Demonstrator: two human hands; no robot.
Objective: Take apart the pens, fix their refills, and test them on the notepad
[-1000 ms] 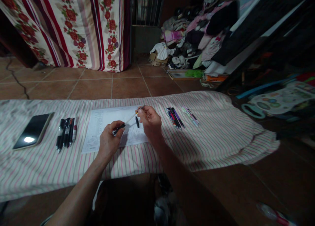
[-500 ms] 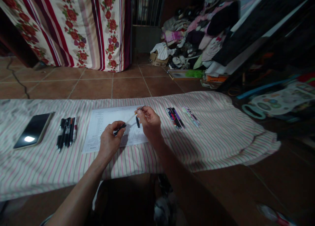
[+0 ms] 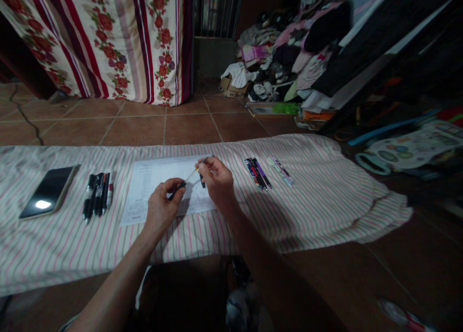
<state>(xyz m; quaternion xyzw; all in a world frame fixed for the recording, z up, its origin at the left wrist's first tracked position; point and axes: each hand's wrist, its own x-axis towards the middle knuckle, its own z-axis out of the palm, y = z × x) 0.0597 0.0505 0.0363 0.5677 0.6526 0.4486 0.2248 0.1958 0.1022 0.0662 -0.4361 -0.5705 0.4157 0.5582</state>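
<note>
My left hand point(image 3: 165, 198) is closed in a pinch on a black pen barrel point(image 3: 176, 191) above the printed sheet of paper point(image 3: 162, 165). A thin, pale pen refill point(image 3: 190, 174) runs from the barrel's end up to my right hand point(image 3: 216, 177). The fingers of that hand are closed on its upper end, where a yellowish bit and a dark tip point(image 3: 207, 159) show. Just below them is a short black pen part point(image 3: 202, 180); whether it lies on the paper or is held, I cannot tell.
A phone point(image 3: 48, 192) and several dark pens point(image 3: 97, 195) lie left of the paper on the striped cloth point(image 3: 325, 192). To the right are a bunch of pens point(image 3: 257, 174) and some pale pens point(image 3: 281, 171). Clothes point(image 3: 289, 52) are heaped beyond the tiled floor.
My right hand has shifted slightly left toward my left hand, and less of the refill shows between them. My left hand has hardly moved.
</note>
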